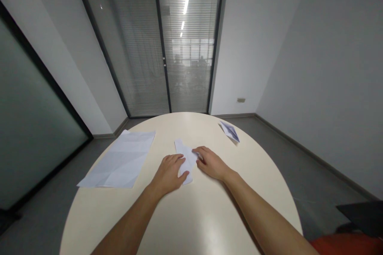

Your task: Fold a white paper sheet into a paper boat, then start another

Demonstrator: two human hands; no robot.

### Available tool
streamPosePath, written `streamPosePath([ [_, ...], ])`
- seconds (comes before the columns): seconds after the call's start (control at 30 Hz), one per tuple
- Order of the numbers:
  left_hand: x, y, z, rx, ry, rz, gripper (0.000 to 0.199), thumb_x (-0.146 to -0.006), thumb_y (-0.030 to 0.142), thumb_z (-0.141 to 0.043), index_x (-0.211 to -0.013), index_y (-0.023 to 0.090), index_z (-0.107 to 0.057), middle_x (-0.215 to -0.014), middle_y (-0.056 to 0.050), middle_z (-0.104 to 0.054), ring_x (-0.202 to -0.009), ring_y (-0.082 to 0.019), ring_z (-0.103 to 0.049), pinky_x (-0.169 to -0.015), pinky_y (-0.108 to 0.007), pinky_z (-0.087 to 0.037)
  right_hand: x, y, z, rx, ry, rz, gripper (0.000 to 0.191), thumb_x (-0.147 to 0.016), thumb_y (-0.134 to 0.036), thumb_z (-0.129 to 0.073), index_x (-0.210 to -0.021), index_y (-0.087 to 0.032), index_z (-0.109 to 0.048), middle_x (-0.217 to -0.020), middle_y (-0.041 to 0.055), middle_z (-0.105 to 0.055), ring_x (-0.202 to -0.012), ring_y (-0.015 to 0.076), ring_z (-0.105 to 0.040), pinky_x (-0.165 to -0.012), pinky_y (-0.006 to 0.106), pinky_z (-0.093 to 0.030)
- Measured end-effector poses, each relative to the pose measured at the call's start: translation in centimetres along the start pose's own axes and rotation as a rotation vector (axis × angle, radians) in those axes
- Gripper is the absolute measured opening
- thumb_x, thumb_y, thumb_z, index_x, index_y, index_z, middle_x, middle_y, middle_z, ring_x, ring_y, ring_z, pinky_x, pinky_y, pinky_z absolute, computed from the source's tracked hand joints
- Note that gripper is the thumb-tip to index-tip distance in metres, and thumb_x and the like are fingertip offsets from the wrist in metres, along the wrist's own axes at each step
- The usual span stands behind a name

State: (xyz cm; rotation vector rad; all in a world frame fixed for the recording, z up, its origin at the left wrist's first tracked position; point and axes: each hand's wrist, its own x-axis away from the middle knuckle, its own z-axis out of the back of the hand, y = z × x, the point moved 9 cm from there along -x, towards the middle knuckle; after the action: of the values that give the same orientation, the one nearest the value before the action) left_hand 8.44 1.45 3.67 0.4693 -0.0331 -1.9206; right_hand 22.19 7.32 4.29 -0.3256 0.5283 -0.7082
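A small piece of folded white paper [187, 158] lies near the middle of the round table. It has an upright strip and a flap that points right. My left hand [170, 173] rests on its left side, thumb and fingers spread, the fingertips touching the paper. At the right flap is my right hand [212, 162], its index finger and thumb bent around the flap's tip. Part of the paper is hidden under the fingers.
A large creased white sheet [122, 159] lies at the table's left, its corner reaching the edge. Toward the back right edge sits a folded paper piece [230, 132]. The round table [185, 121] stands before a glass partition with blinds [140, 67]. Something red [347, 244] shows at lower right.
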Motion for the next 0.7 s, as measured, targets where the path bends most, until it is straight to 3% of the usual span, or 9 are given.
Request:
streamPosePath([
  [0.23, 0.2, 0.2, 0.1, 0.003, -0.023, 0.014, 0.044, -0.089, 0.04, -0.065, -0.127, 0.019, -0.063, -0.144, -0.013, -0.057, -0.134, -0.029, -0.051, -0.12, -0.052, -0.028, 0.0, 0.0, 0.6, -0.021, 0.027, 0.004, 0.039, -0.09, -0.011, -0.053, -0.126, -0.018, -0.066, -0.118, 0.0103, -0.064, -0.109, 0.0211, -0.061, -0.1, 0.035, -0.048],
  [0.47, 0.0, 0.5, 0.9, 0.015, 0.002, -0.007, 0.033, -0.086, 0.04, -0.071, -0.112, 0.021, -0.071, -0.118, -0.009, -0.066, -0.11, -0.027, -0.06, -0.099, -0.042, -0.047, 0.0, -0.3, 0.8, 0.031, 0.016, 0.016, 0.028, -0.093, -0.015, -0.055, -0.114, -0.017, -0.072, -0.111, 0.0099, -0.068, -0.108, 0.0222, -0.061, -0.097, 0.035, -0.048],
  [0.7, -0.1, 0.5, 0.6, -0.029, 0.022, -0.064, 0.025, -0.093, 0.029, -0.063, -0.115, 0.022, -0.072, -0.124, -0.007, -0.071, -0.112, -0.027, -0.063, -0.099, -0.044, -0.048, 0.1, -0.5, 1.8, 0.03, 0.071, 0.029, 0.016, -0.091, -0.017, -0.06, -0.102, -0.017, -0.071, -0.109, 0.0106, -0.068, -0.108, 0.0234, -0.06, -0.098, 0.036, -0.047],
])
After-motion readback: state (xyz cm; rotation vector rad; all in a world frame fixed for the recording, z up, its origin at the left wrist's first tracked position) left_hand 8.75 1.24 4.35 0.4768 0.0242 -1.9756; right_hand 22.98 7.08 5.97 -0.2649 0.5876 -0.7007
